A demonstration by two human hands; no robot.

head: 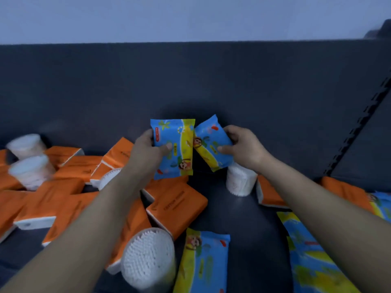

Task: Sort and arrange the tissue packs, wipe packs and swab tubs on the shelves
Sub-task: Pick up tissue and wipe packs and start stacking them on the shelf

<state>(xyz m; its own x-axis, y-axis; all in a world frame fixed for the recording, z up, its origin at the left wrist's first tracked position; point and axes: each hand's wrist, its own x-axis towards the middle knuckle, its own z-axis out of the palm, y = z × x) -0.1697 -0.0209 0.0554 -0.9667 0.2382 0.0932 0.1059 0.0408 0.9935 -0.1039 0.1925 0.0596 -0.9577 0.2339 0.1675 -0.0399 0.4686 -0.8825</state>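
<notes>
Two grips | our left hand pinches the left wipe pack | our right hand pinches the right wipe pack beside it | likely soft, light, slippery; we hold the sides.

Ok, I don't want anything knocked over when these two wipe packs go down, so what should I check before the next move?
1. Grip of the left hand on the upright wipe pack: ok.
2. Grip of the right hand on the tilted wipe pack: ok.
3. Both packs lined up alike: not ok, they stand at different angles.
4. Space under the tilted wipe pack: not ok, a swab tub stands there.
5. Bare shelf floor nearby: ok.
6. Tissue pack clear of the upright wipe pack: cannot tell.
</notes>
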